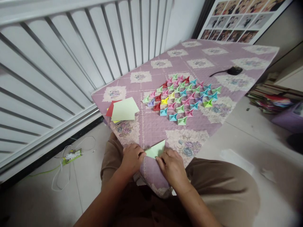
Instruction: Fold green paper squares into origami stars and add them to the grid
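Note:
A pale green sheet of paper (155,150), folded into a triangle, lies near the close corner of the table between my hands. My left hand (133,157) pinches its left tip, fingers closed. At its right side my right hand (172,162) grips the lower edge between thumb and fingers. Left of centre rests a loose stack of paper sheets (125,109), light green on top with red and yellow showing beneath. Farther off, several small folded paper pieces (181,98) in green, pink, red, blue and yellow stand in slanting rows.
The table wears a purple floral cloth (151,126). A black corded object (234,70) sits toward its right edge. A white radiator (78,47) runs along the left. On the floor lies a power strip (72,156) with cables. A photo board (239,20) stands behind.

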Available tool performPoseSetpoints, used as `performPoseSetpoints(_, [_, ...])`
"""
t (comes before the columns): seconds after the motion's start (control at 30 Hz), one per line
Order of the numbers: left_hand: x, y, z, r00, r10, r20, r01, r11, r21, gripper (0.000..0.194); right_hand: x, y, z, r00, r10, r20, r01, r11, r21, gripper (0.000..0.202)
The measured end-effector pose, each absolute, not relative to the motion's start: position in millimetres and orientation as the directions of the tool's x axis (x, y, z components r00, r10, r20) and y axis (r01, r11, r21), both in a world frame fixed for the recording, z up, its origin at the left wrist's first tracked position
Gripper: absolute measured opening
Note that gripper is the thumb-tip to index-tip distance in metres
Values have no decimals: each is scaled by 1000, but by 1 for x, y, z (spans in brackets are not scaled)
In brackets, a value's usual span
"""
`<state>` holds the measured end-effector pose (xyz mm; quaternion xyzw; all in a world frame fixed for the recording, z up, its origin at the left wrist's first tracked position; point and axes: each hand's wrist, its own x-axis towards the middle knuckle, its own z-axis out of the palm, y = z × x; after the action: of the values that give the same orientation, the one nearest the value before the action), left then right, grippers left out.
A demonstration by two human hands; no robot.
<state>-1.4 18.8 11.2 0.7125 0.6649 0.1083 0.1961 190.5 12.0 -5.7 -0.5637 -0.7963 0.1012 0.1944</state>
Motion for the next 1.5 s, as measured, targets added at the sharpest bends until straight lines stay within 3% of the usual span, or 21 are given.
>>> performPoseSetpoints(0.83, [0,36,20,126,972,-200,963,-71,260,21,186,18,-1,-232,959,160,889,276,-364,27])
performPoseSetpoints(1.5, [0,36,16,163,973,-163,972,-129,198,22,185,20,-4,-245,959,141,908,278,-314,26])
